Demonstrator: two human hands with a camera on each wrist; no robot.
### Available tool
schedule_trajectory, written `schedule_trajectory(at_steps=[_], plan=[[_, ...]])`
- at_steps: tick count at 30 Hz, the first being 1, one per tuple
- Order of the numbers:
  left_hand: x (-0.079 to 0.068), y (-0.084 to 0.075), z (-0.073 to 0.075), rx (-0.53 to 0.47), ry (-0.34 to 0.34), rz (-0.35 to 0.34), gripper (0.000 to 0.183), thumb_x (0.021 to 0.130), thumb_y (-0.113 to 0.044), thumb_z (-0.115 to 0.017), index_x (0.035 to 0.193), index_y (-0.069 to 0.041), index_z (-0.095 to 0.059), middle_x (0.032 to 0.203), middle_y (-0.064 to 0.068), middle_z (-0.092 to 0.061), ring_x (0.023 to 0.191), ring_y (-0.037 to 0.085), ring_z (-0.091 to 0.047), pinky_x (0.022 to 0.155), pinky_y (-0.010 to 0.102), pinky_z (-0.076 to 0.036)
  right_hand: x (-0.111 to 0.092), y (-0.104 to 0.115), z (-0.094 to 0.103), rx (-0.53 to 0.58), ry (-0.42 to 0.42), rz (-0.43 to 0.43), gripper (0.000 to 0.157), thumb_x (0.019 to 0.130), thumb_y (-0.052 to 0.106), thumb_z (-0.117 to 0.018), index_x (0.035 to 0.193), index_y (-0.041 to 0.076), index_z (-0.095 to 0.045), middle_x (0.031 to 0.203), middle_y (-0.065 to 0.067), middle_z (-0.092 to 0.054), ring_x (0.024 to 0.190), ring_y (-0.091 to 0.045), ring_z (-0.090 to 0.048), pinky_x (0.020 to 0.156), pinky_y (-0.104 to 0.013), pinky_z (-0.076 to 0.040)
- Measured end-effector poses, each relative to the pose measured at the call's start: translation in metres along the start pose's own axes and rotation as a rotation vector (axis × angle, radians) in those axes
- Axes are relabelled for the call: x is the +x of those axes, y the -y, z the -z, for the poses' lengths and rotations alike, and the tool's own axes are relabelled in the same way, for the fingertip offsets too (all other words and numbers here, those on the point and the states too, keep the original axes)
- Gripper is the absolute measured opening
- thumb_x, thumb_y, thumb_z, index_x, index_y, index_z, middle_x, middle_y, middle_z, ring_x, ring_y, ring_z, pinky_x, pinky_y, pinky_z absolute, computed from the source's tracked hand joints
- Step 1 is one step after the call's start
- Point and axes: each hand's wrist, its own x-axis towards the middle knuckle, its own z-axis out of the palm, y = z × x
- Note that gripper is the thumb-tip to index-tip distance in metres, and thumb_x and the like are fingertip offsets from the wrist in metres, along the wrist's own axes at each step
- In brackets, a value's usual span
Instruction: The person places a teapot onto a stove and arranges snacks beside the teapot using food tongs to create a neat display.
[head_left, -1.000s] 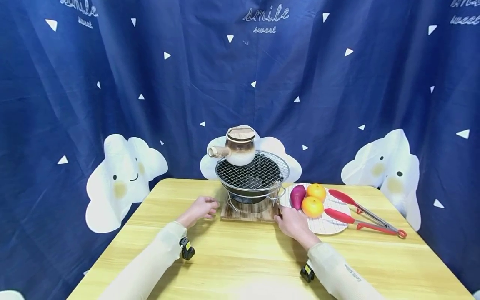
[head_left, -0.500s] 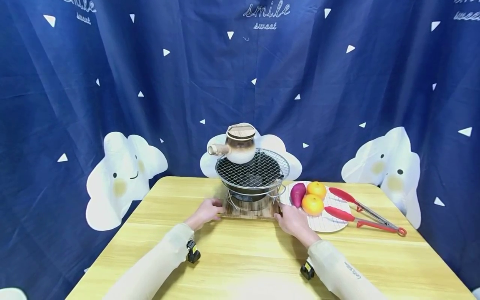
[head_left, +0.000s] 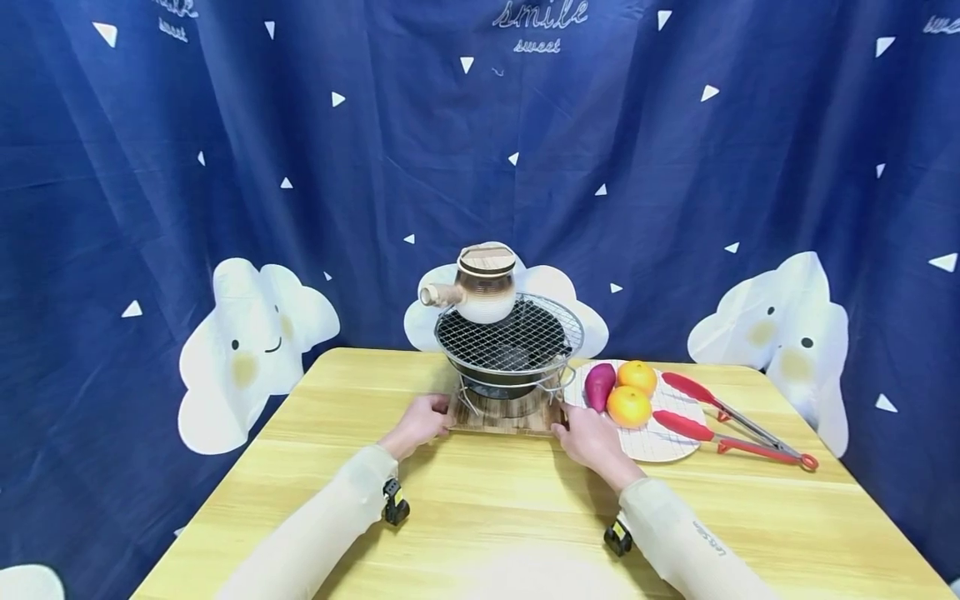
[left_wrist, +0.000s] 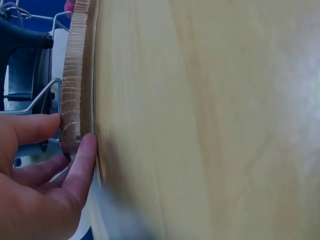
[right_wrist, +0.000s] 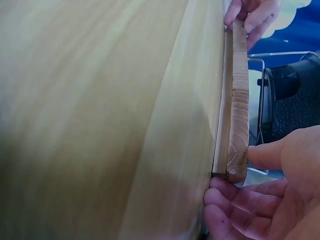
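A wooden board (head_left: 506, 425) lies on the table under a small round charcoal grill (head_left: 517, 337) with a wire rack. On the rack's back left stands a brown-and-white clay pot (head_left: 486, 302) with a wooden lid, its side handle pointing left. My left hand (head_left: 422, 421) grips the board's left end. In the left wrist view its thumb is on the upper edge of the board (left_wrist: 72, 85), fingers at the end and underside. My right hand (head_left: 592, 437) holds the opposite end; the right wrist view has its thumb on top and curled fingers below the board (right_wrist: 239, 125).
To the right, a round white plate (head_left: 660, 446) bears a purple sweet potato (head_left: 599, 386) and two oranges (head_left: 629, 407). Red-tipped tongs (head_left: 757, 446) lie across its right side. A blue curtain (head_left: 375, 167) hangs behind the wooden table (head_left: 480, 508).
My left hand has moved right from beside the board and taken hold of its left end. My right hand stays at the right end. The head view has shifted slightly.
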Motion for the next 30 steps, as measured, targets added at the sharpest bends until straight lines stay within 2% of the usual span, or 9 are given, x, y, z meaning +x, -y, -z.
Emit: schedule_trajectory(at_steps=[8, 14, 18, 22, 25, 30], plan=[[-0.001, -0.001, -0.003, 0.024, -0.01, 0.033, 0.055, 0.084, 0.003, -0.061, 0.138, 0.007, -0.054, 0.11, 0.019, -0.067, 0.076, 0.021, -0.069, 0.059, 0.026, -0.053, -0.002, -0.002, 0.003, 0.011, 0.007, -0.008, 0.046, 0.093, 0.031, -0.069, 0.134, 0.011, -0.064, 0.107, -0.019, -0.072, 0.092, -0.037, -0.068, 0.07, -0.052, -0.055], [0.003, 0.003, 0.0, 0.013, -0.009, 0.012, 0.051, 0.083, 0.005, -0.062, 0.133, 0.011, -0.056, 0.108, 0.021, -0.067, 0.078, 0.022, -0.069, 0.072, 0.033, -0.062, -0.005, 0.002, 0.013, 0.021, 0.037, 0.019, 0.05, 0.089, 0.033, -0.074, 0.131, 0.009, -0.063, 0.099, -0.014, -0.072, 0.094, -0.037, -0.069, 0.071, -0.053, -0.056], [0.005, 0.004, 0.0, 0.002, -0.001, 0.006, 0.048, 0.083, 0.006, -0.063, 0.13, 0.012, -0.057, 0.106, 0.021, -0.066, 0.078, 0.022, -0.068, 0.075, 0.035, -0.063, -0.01, 0.007, 0.028, 0.033, 0.067, 0.037, 0.057, 0.088, 0.034, -0.076, 0.136, 0.008, -0.059, 0.083, -0.005, -0.067, 0.078, -0.027, -0.066, 0.062, -0.043, -0.053], [0.006, 0.002, 0.001, 0.003, 0.007, 0.008, 0.047, 0.083, 0.006, -0.065, 0.129, 0.012, -0.058, 0.107, 0.022, -0.066, 0.079, 0.023, -0.069, 0.075, 0.036, -0.063, -0.018, 0.007, 0.046, 0.041, 0.088, 0.095, 0.066, 0.087, 0.032, -0.076, 0.143, 0.006, -0.054, 0.088, -0.004, -0.069, 0.081, -0.022, -0.066, 0.068, -0.042, -0.056], [0.006, 0.002, 0.003, 0.005, 0.011, 0.01, 0.047, 0.084, 0.006, -0.066, 0.129, 0.013, -0.057, 0.111, 0.024, -0.066, 0.083, 0.025, -0.07, 0.076, 0.036, -0.063, -0.023, 0.005, 0.057, 0.029, 0.088, 0.153, 0.068, 0.086, 0.032, -0.077, 0.143, 0.003, -0.053, 0.099, -0.008, -0.072, 0.089, -0.023, -0.068, 0.078, -0.045, -0.058], [0.005, 0.002, 0.004, -0.012, 0.022, 0.014, 0.048, 0.084, 0.006, -0.067, 0.131, 0.013, -0.055, 0.118, 0.027, -0.064, 0.089, 0.028, -0.07, 0.079, 0.036, -0.063, -0.028, -0.006, 0.072, 0.023, 0.079, 0.229, 0.069, 0.085, 0.03, -0.08, 0.142, 0.001, -0.054, 0.105, -0.012, -0.072, 0.093, -0.027, -0.068, 0.084, -0.048, -0.058]])
